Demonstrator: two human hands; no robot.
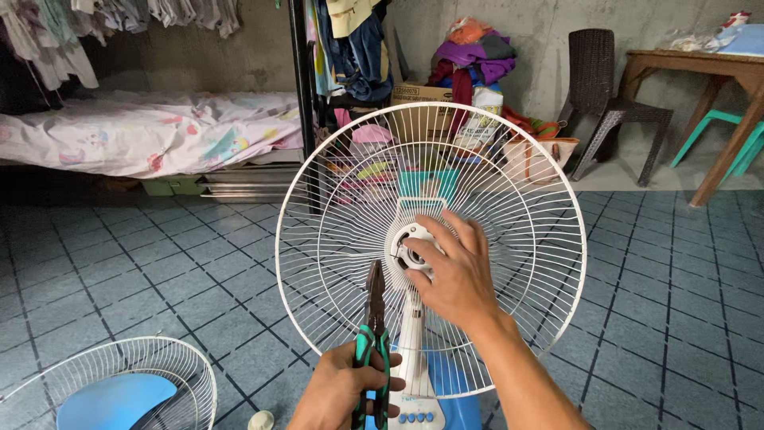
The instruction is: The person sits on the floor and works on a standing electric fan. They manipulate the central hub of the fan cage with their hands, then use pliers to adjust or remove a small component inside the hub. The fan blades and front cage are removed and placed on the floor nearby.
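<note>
A white wire fan guard [517,199] stands upright on a white fan stand [411,350] with a blue base. My right hand [454,275] rests on the white round hub [410,251] at the guard's centre, fingers wrapped around it. Below it, my left hand [342,390] grips a pair of pliers [374,318] with green and black handles. The pliers point upward, their jaws just left of the hub and close to the wires.
A second wire guard [183,358] lies on the tiled floor at lower left with a blue fan blade [111,402] inside it. A bed [143,131], hanging clothes, a dark chair [605,103] and a wooden table [716,72] stand behind.
</note>
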